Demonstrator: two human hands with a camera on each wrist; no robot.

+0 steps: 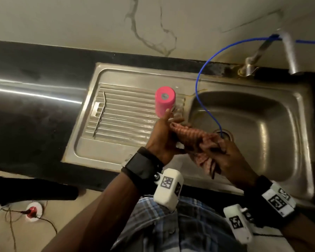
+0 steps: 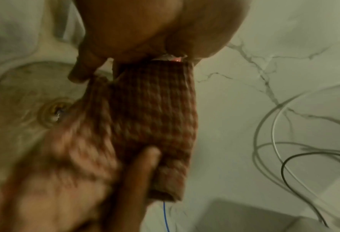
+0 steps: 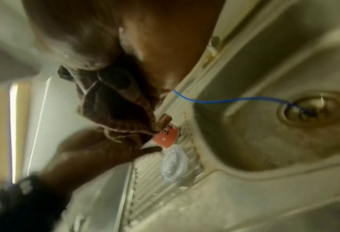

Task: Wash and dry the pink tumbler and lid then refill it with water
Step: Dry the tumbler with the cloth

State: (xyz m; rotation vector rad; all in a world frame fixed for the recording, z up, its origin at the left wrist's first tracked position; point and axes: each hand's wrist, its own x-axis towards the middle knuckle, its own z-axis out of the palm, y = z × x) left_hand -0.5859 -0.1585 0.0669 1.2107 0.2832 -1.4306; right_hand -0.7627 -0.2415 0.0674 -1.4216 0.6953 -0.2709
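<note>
The pink tumbler stands upside down on the ribbed drainboard. Its clear lid lies flat on the ribs beside it, toward the basin. Both hands are over the sink's front edge with a red-brown checked cloth stretched between them. My right hand grips the bunched end of the cloth. My left hand is just in front of the tumbler, fingers straight, with the cloth laid over them. Neither hand touches the tumbler or the lid.
A bent metal straw lies at the drainboard's left side. A thin blue tube runs from the tap down into the drain of the steel basin. Black countertop extends left.
</note>
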